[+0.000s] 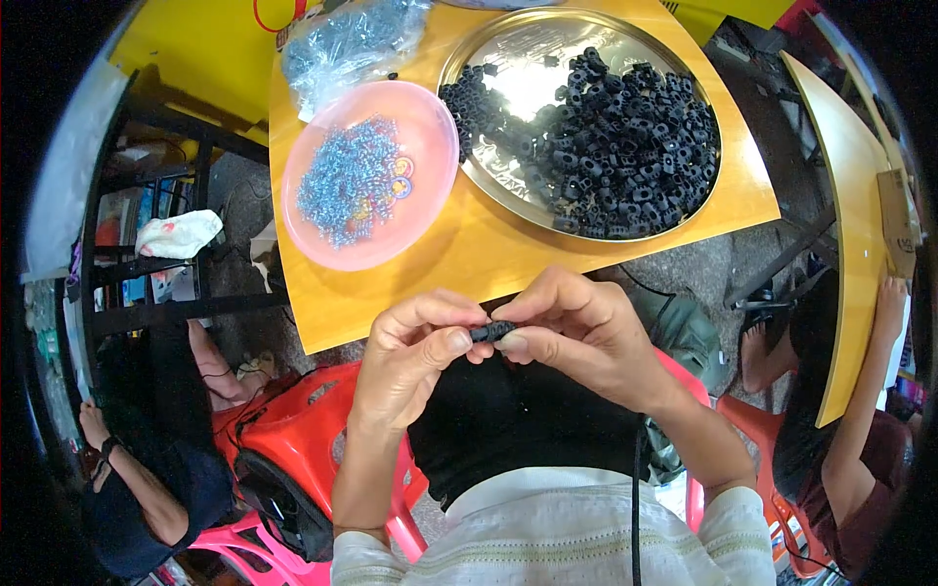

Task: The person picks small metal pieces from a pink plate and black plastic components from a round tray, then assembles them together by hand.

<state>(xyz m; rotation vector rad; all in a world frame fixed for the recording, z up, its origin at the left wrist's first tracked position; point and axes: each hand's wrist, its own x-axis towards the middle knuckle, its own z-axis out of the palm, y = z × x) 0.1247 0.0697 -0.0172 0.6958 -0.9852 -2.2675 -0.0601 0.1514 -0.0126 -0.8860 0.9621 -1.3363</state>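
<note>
A small black plastic part (pixel 492 332), shaped like a cord lock, is pinched between the fingertips of both hands just off the table's near edge. My left hand (pixel 405 356) grips its left end with thumb and forefinger. On its other end, the thumb and fingers of my right hand (pixel 591 337) are closed. The fingertips hide much of the part. Beyond my hands, a pink plastic bowl (pixel 425 122) contains many small bluish coil-like pieces (pixel 342 181) and several coloured rings. A round metal tray (pixel 503 186) holds a heap of black plastic parts (pixel 625 146).
A clear plastic bag (pixel 352 49) of bluish pieces lies behind the bowl on the yellow wooden table (pixel 391 293). People sit at left and right; one person's hand (pixel 890 298) touches another board (pixel 845 254). A red plastic chair (pixel 303 420) stands left of me.
</note>
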